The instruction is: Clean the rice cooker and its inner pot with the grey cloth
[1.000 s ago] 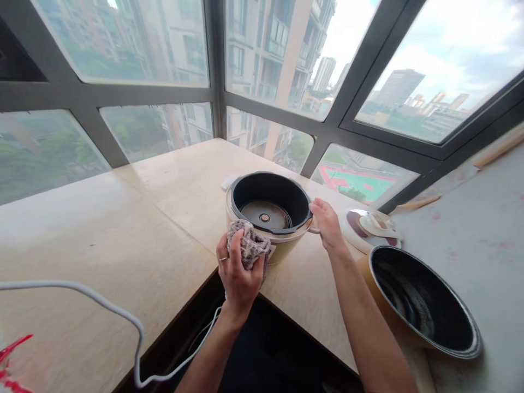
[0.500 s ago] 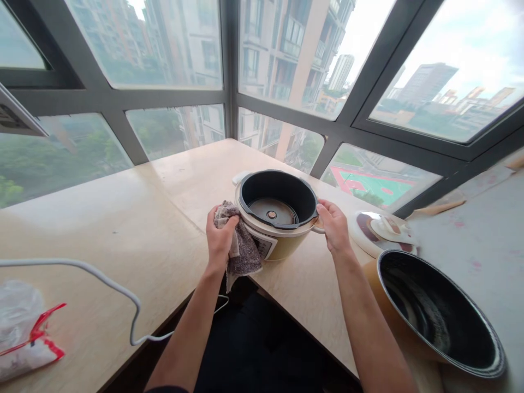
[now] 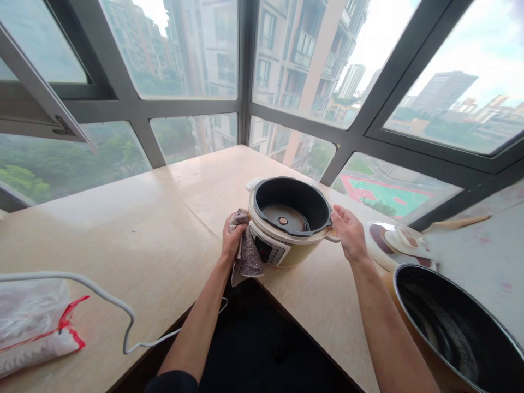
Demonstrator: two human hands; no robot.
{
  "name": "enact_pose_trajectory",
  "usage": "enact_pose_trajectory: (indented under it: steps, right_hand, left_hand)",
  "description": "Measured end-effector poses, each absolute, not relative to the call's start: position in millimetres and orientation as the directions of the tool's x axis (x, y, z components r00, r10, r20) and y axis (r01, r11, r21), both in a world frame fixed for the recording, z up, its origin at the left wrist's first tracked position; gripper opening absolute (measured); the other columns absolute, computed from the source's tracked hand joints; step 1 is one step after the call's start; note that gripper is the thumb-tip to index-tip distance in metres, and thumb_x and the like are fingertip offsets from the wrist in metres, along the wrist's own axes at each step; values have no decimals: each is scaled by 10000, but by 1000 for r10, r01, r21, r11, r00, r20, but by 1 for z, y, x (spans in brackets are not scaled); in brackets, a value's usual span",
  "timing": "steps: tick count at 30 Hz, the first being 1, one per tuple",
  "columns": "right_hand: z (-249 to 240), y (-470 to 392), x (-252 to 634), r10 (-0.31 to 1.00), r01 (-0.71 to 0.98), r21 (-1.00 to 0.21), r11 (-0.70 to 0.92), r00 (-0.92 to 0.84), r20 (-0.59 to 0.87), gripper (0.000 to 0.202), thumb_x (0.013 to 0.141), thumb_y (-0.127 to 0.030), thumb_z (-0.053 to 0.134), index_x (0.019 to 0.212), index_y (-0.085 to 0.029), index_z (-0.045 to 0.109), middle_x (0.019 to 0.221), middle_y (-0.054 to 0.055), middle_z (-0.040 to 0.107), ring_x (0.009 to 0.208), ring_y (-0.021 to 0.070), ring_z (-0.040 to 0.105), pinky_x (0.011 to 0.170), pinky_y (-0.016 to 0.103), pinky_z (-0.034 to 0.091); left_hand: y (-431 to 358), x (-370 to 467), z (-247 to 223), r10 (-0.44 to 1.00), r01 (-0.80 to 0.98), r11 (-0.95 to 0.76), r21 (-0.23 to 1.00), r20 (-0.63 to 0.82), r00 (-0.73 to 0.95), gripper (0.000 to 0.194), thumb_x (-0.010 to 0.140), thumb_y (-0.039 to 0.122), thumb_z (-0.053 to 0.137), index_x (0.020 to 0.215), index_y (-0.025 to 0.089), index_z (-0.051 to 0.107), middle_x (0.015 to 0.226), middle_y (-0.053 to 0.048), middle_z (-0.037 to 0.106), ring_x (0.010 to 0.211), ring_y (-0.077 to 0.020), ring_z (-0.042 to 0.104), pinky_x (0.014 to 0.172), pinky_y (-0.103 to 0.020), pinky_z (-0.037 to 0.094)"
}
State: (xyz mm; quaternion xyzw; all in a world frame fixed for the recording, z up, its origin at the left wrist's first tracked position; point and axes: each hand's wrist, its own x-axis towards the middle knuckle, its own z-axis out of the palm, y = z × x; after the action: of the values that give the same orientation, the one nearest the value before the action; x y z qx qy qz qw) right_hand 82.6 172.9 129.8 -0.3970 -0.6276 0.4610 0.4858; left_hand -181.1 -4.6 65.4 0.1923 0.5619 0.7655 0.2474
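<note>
The open cooker stands at the counter's inner corner by the windows. The left hand grips a grey cloth, pressed against the cooker's left side; the right hand clasps its right handle. A pot and a lid lie to the right, a white cord and a plastic bag to the left.

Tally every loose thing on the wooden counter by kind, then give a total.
Cookware: 3 (beige electric cooker base, round white lid, dark inner pot)
Cloths: 1 (grey rag)
Cords: 1 (white power cord)
Bags: 1 (clear plastic bag with red trim)
Wooden utensils: 1 (wooden spatula)
Total: 7
</note>
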Motion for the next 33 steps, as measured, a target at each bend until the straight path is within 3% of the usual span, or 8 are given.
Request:
enact_pose_trajectory:
  steps: [8,15,20,28,33]
  right_hand:
    - [128,189,82,960,0,-976,216,-180,213,664,704,-572,799,1217,-178,648,1265,148,698,1211,320,657,1138,557,446]
    - [132,189,86,954,54,-970,239,-197,224,605,722,-556,782,1200,-204,665,1236,124,715,1198,314,666,1125,559,458]
    - [137,186,87,952,85,-965,249,-204,228,567,696,-471,774,1184,-202,666,1236,128,714,1177,322,674,1113,568,467]
    - [139,180,87,966,120,-969,214,-172,192,539,689,-425,747,1173,-196,684,1244,126,710,1182,310,672,1063,510,522]
    - [138,174,87,972,121,-972,203,-144,186,451,720,-408,730,1123,-207,714,1173,98,738,1089,265,708,994,430,570]
  left_hand:
    - [-29,-151,24,580,-203,-189,961,-58,-813,631,728,397,698,1300,173,554,1268,-96,652,1176,-242,615,1063,-371,447]
    - [-36,-154,28,593,-200,-68,978,-121,-796,487,700,275,690,1175,172,661,1119,-70,709,1043,-230,659,976,-360,493]
    - [-20,-179,46,587,-219,-209,953,-57,-808,555,697,253,734,1241,175,663,1225,-87,697,1122,-247,652,1019,-379,492]
    - [20,-219,101,614,-116,-491,864,248,-749,618,698,297,818,1285,185,658,1314,-106,677,1207,-270,638,1073,-383,480]
    - [52,-240,110,650,-185,-511,840,237,-722,613,649,280,755,1245,165,669,1244,-109,706,1132,-278,662,1026,-393,501]
